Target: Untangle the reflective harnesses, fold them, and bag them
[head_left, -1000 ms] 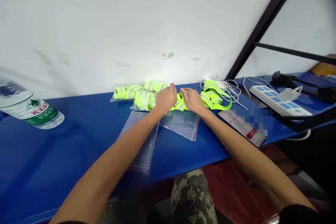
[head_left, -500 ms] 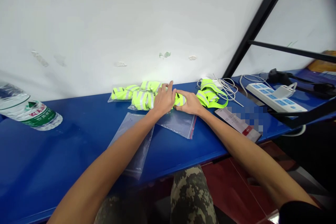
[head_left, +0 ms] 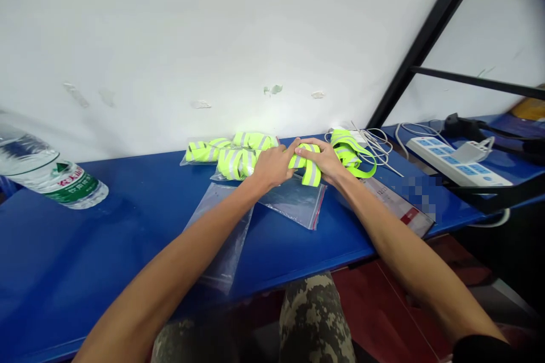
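Observation:
My left hand (head_left: 275, 167) and my right hand (head_left: 321, 160) meet over a fluorescent yellow reflective strip (head_left: 310, 165) with silver bands, and the fingers of both press and pinch it. Just left of them lies a folded yellow reflective vest (head_left: 234, 163), with others behind it (head_left: 254, 139) (head_left: 205, 151), partly in clear plastic. Beside my right hand sits a looser bundle of yellow reflective webbing (head_left: 347, 150). Under my forearms lie two clear zip bags (head_left: 221, 232) (head_left: 293, 201), the nearer partly hidden by my left arm.
All this lies on a blue table (head_left: 106, 255) against a white wall. A water bottle (head_left: 51, 176) lies on its side at left. To the right are white cables (head_left: 374, 144), a printed card (head_left: 402, 210), a white power strip (head_left: 457, 161) and a black metal frame (head_left: 426, 39).
My hands have closed toward each other. The strip between them now shows more, folded with a silver band upward. My right hand has shifted up and off the printed card.

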`<state>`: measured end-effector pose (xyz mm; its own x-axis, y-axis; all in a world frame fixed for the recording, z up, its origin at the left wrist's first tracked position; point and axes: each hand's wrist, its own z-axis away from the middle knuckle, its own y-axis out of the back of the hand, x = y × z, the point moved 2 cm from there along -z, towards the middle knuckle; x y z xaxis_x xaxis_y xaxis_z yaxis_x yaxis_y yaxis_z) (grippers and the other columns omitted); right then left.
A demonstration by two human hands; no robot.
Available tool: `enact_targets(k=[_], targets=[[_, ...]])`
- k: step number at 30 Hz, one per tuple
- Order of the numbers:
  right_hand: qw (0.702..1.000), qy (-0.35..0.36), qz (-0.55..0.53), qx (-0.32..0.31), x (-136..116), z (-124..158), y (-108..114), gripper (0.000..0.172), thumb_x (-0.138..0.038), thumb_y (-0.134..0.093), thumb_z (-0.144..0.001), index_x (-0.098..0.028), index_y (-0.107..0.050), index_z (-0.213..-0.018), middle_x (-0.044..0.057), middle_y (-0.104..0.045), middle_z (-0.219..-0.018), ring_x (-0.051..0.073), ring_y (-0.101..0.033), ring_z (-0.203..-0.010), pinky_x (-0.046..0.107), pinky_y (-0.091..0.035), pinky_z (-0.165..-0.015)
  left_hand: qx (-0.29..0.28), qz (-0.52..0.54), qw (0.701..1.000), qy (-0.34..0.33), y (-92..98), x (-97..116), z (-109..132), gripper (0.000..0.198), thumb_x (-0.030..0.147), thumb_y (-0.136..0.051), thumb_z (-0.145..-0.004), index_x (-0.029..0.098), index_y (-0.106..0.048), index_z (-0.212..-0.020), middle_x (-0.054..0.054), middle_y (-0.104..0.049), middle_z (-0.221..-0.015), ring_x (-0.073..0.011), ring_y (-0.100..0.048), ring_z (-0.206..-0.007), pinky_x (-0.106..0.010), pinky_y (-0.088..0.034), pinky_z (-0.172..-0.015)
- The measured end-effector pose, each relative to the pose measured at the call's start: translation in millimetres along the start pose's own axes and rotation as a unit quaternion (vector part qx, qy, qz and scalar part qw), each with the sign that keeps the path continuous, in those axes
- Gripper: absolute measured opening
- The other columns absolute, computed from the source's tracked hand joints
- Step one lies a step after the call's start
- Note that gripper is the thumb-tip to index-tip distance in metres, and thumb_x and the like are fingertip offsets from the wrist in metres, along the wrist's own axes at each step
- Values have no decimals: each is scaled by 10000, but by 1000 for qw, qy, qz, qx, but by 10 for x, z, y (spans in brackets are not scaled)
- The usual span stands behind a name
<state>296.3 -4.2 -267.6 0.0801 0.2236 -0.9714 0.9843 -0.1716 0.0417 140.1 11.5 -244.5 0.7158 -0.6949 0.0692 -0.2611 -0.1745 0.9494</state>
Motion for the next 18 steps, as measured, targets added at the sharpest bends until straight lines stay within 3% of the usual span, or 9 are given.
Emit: enact_targets(k=[3,6,9,11,13,16,18], targets=[[985,88,147,6,-23,41,-33,484,-561,-724,-730,-182,-668,-1024,44,-697,-942,205,-635,-853,382,-524,-824,-14,25,1000,-3,4,-87,-19,712,318,-638,-837,203,-398,-1497,-147,-713,-1093,-324,-670,-996,-405,-497,-861],[948,183,259,-22,-45,90,-66,425,-577,-619,-839,-198,-670,-1026,89,-672,-1105,240,-614,-1066,426,-460,-989,-21,99,995,-21,61,-186,-62,683,315,-676,-778,193,-506,-1429,-135,-708,-1175,-324,-669,-1045,-414,-503,-906],[924,245,291,-48,-62,143,-93,478,-592,-687,-786,-212,-677,-1077,119,-615,-1249,256,-568,-1201,441,-411,-1074,-40,194,980,-29,123,-277,-93,691,269,-742,-676,174,-591,-1343,-126,-648,-1309,-302,-628,-1159,-394,-490,-989],[924,251,275,-86,-57,166,-109,624,-592,-765,-707,-215,-651,-1190,123,-606,-1297,263,-567,-1225,451,-412,-1087,-69,240,968,-15,158,-333,-95,752,265,-788,-615,153,-594,-1333,-140,-612,-1353,-299,-601,-1204,-385,-498,-994],[931,234,249,-125,-46,175,-110,686,-574,-790,-686,-214,-639,-1250,119,-621,-1313,271,-576,-1235,462,-407,-1100,-120,282,952,13,189,-371,-79,817,308,-810,-593,145,-568,-1356,-163,-582,-1378,-305,-637,-1131,-383,-560,-880],[945,188,231,-134,-43,167,-69,636,-523,-795,-706,-224,-663,-1251,97,-644,-1314,284,-586,-1244,474,-399,-1112,-192,349,915,62,239,-384,-35,882,355,-795,-609,162,-499,-1416,-192,-517,-1429,-277,-697,-924,-333,-588,-609],[948,172,236,-123,-56,161,-34,604,-490,-796,-715,-230,-673,-1247,82,-659,-1299,290,-598,-1231,482,-412,-1102,-221,381,895,70,267,-365,-3,930,360,-797,-612,196,-447,-1458,-194,-460,-1478,-258,-704,-879,-300,-572,-534]])
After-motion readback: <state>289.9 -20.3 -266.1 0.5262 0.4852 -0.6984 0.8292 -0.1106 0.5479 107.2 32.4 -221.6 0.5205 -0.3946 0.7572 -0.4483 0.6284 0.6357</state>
